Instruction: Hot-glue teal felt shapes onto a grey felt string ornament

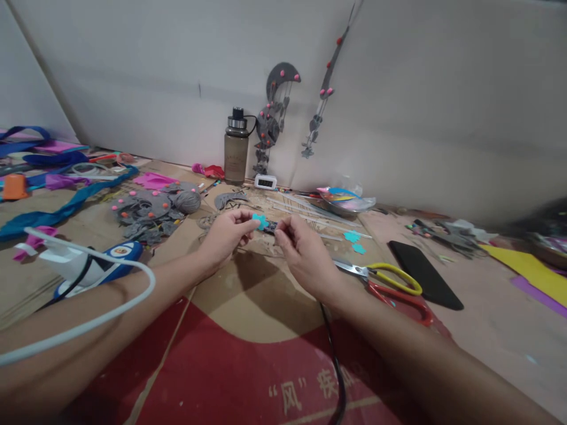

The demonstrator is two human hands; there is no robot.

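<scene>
My left hand [228,235] is closed in a pinch on a small turquoise flower cut-out [260,222], which looks like felt. Close by, my right hand [302,251] is also closed, its thumb and fingers pressed together at a small dark piece [269,228] between the hands; its kind is too small to tell. Two more turquoise flower cut-outs [352,236] lie on the table beyond my right hand. Scissors [367,273] with one yellow and one red handle rest beside my right wrist, blades pointing toward it.
A black phone [424,274] lies right of the scissors. Grey felt pieces with pompoms [148,206] and yarn [188,199] sit left. A bottle [236,150] and small clock [266,182] stand by the wall. A white cable [148,283] crosses my left arm; a black cord [332,348] runs below my right.
</scene>
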